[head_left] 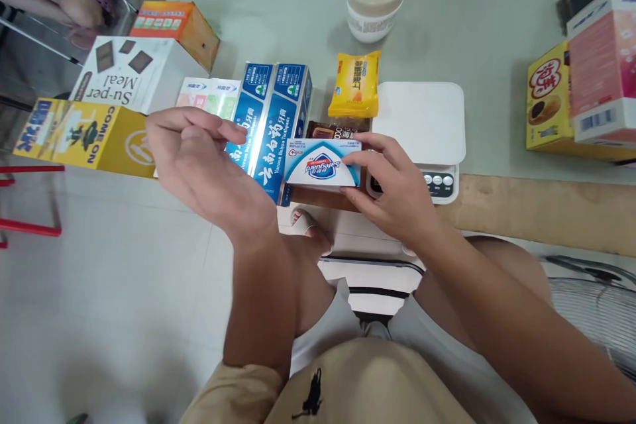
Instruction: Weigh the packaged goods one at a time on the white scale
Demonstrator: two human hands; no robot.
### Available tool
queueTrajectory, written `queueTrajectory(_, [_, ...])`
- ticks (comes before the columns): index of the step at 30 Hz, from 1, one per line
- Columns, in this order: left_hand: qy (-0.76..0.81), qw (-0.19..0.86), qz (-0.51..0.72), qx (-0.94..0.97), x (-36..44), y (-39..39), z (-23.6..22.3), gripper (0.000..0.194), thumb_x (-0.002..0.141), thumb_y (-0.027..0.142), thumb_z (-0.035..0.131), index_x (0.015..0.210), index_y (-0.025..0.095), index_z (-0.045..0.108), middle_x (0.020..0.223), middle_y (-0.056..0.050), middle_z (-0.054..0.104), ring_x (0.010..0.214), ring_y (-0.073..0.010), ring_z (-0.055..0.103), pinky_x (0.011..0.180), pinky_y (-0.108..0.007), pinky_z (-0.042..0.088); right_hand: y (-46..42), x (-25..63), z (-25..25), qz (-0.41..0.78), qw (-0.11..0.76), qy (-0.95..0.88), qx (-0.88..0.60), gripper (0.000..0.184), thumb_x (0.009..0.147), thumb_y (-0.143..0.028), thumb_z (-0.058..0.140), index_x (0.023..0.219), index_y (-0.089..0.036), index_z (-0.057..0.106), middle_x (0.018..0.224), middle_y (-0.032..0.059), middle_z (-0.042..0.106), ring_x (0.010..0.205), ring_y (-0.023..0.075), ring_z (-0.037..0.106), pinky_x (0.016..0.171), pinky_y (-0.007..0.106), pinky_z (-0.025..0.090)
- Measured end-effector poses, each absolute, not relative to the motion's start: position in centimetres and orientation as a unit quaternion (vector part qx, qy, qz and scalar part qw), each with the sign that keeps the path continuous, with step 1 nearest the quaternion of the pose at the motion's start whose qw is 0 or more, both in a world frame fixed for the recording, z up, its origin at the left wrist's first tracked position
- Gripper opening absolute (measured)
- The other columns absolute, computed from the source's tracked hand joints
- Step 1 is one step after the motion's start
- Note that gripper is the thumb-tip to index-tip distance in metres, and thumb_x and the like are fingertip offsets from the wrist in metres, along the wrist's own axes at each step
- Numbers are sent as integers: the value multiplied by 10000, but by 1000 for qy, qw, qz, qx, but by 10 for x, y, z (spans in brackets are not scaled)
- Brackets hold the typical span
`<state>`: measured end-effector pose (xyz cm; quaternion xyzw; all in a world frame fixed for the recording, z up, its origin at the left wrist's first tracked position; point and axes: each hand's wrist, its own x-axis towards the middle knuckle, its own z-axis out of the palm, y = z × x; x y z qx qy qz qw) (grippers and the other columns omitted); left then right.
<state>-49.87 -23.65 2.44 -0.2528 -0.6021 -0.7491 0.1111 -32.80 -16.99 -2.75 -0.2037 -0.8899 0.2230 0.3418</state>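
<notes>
A white and blue Safeguard soap box (322,164) is held at its right end by my right hand (392,187), thumb below and fingers above. It sits at the table's front edge, beside two upright-lettered blue toothpaste boxes (278,126). My left hand (206,169) is raised left of these boxes, fingers loosely bent and nothing visible in them. Its fingertips overlap the left toothpaste box in view; whether they touch it I cannot tell. Behind the soap box lies a brown packet (332,130), partly hidden. A yellow packet (355,85) lies beyond it.
A white kitchen scale (420,120) stands right of the soap box. A Dove jar (376,0) stands farther back. Left are a yellow box (89,139), a white Su-per Meal box (134,73) and an orange box (173,23). Pink (603,66) and yellow boxes (549,99) stand right.
</notes>
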Motion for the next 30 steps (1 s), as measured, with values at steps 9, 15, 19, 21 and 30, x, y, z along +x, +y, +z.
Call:
queueTrajectory(9, [-536,113,-776,-312,-495,-235,16,180,848,161,464,710,189,576,606,2,481,543,-150,505,582,-309,414,-170,-326,-29,235,362,-880,-197,340,974,-386,627,1274,-228,608,1466,195,572,1350,319,594,1063,512,547])
queueTrajectory(15, [-450,124,-776,-424,-481,-221,9,245,889,199,496,656,166,567,492,32,439,446,-107,465,484,-248,374,-159,-290,-4,235,453,-830,-225,233,984,-331,573,1195,-235,606,1255,134,633,1187,261,648,986,470,566])
queueTrajectory(19, [-448,58,-740,-498,-444,-215,10,266,930,253,554,680,167,583,523,14,469,495,-122,500,512,-270,391,-139,-256,3,212,513,-792,-255,170,964,-258,583,1130,-231,612,1101,86,653,1051,224,658,911,421,556])
queueTrajectory(21, [-466,6,-701,-540,-421,-213,9,258,963,277,555,727,181,594,569,7,498,543,-135,521,551,-293,417,-126,-239,1,188,551,-765,-276,142,952,-219,568,1088,-232,610,1028,61,652,992,210,649,874,402,545])
queueTrajectory(30, [-500,-86,-463,-727,-319,-143,33,142,846,182,658,958,242,595,864,-27,668,799,-203,656,710,-352,556,-77,-171,-6,92,662,-646,-369,129,948,-192,496,1012,-271,575,908,55,583,898,265,590,824,474,517])
